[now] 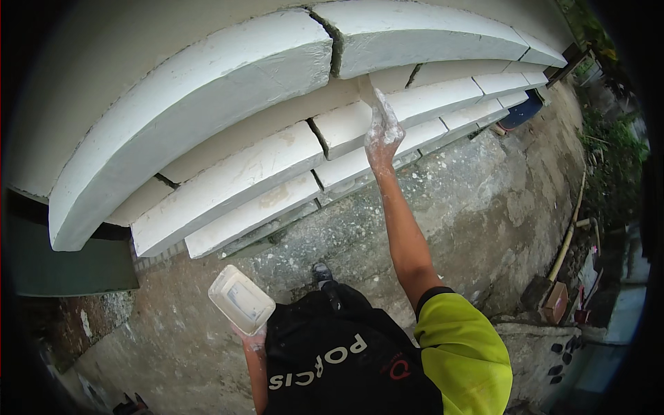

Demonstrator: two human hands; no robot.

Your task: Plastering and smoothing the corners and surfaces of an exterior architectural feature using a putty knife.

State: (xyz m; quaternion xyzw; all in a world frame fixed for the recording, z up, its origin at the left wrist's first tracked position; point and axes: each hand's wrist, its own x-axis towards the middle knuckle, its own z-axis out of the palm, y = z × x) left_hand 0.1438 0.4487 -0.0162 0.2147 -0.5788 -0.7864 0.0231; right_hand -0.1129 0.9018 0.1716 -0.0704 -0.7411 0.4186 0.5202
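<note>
My left hand [254, 337], at the lower left, holds a shallow white rectangular plastic tub [242, 297] from beneath. A faint bluish patch shows in the tub; most of the fingers are hidden under it. My right arm reaches forward, and my right hand [384, 133], smeared with white paste, is closed round what looks like a putty knife [366, 86]. Its pale flat blade points up beneath the topmost white ledge [429, 34], and its handle is covered by the fingers. I cannot tell whether the blade touches the surface. Behind the hand lies a lower white ledge [436, 100].
The ledges are long, stepped and broken by dark gaps [336, 48]. Below them runs a paint-spattered concrete floor [477, 187], where my shoe [322, 272] shows. A dark blue container [522, 111] stands at the far right end. A bamboo pole [568, 238] and reddish box [555, 303] lie at right.
</note>
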